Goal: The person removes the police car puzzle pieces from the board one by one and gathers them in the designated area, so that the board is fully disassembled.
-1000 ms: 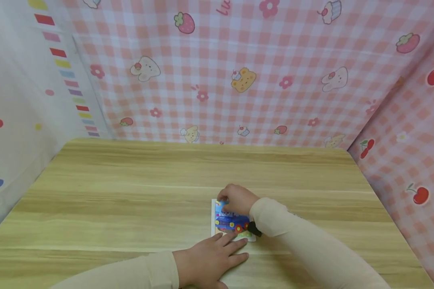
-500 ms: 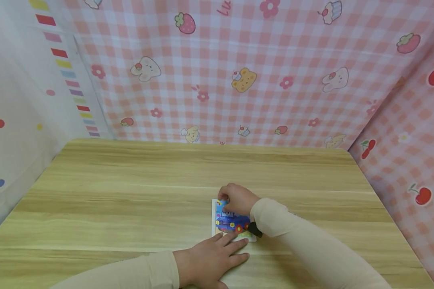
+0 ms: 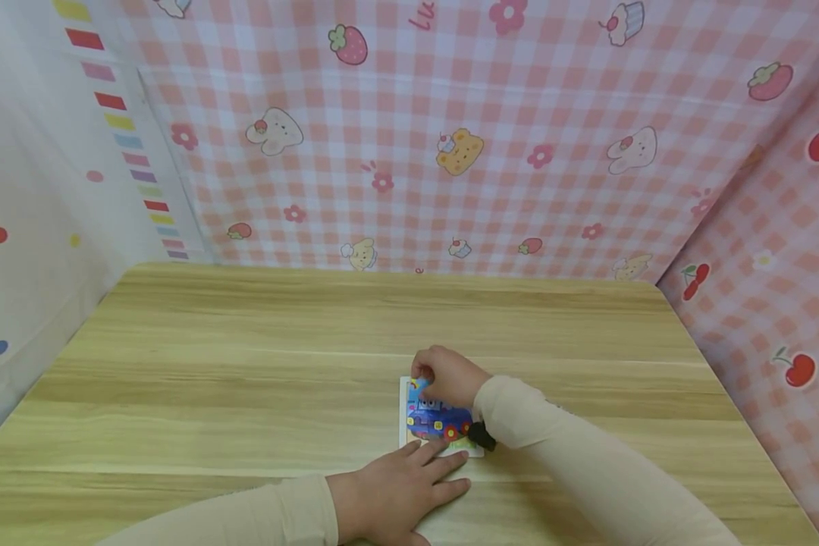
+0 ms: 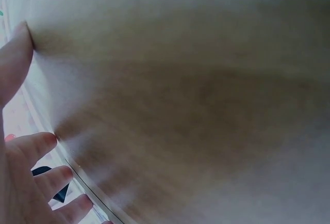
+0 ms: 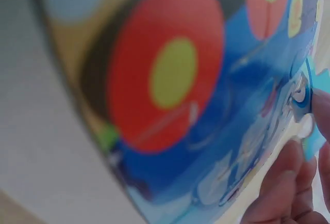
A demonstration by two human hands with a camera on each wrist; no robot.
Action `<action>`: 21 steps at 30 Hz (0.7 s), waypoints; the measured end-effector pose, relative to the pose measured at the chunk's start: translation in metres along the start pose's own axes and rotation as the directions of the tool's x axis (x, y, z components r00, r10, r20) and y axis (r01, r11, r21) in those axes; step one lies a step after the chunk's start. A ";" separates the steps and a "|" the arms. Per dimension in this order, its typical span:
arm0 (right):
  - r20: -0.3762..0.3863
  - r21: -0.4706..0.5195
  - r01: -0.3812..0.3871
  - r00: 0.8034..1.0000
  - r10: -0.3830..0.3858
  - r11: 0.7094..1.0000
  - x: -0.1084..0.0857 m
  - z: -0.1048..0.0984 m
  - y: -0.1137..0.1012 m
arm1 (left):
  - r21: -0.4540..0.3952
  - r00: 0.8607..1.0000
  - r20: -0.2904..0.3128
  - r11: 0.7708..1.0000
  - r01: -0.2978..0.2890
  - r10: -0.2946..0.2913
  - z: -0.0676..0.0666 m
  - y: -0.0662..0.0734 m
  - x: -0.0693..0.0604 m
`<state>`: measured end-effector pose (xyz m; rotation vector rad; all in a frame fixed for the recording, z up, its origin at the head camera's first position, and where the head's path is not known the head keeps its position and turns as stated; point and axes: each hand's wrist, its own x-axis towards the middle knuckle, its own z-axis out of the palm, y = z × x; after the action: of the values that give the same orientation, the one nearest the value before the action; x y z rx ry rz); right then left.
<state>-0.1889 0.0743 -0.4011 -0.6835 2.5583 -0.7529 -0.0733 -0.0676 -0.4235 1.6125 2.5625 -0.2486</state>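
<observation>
Puzzle [image 3: 419,419], one, printed with a blue car; laid on a wooden table [image 3: 246,364], well in from the far edge, nearer the right edge than the left. Piece [image 5: 320,82], one, light blue; pinched by the curled fingers of the right hand [image 3: 453,377] at the puzzle's far edge. Left hand [image 3: 403,485]: fingers spread straight, nothing grasped, rested over the puzzle's near edge. Condition: car judged mostly assembled, far part seemingly unfinished (far right corner covered, so missing pieces cannot be counted).
</observation>
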 end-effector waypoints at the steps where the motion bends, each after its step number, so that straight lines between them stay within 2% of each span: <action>1: 0.001 0.018 -0.001 1.000 0.001 1.000 0.000 0.000 0.000 | 0.006 1.000 -0.004 1.000 0.001 -0.001 0.000 0.000 0.000; 4: 0.010 0.068 0.005 1.000 -0.006 0.998 -0.001 0.000 0.002 | 0.014 1.000 -0.007 1.000 0.001 -0.001 0.000 0.001 0.000; 15: 0.015 0.151 0.022 1.000 -0.024 0.988 -0.003 -0.004 0.005 | 0.014 1.000 -0.013 1.000 0.001 0.000 0.000 0.001 0.000; 21: 0.001 0.211 0.031 1.000 -0.031 0.977 -0.007 -0.013 0.007 | -0.045 0.999 0.054 0.999 -0.007 0.010 -0.003 -0.001 0.001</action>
<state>-0.1923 0.0883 -0.3934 -0.6557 2.4230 -1.0143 -0.0748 -0.0672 -0.4208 1.5792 2.5025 -0.2292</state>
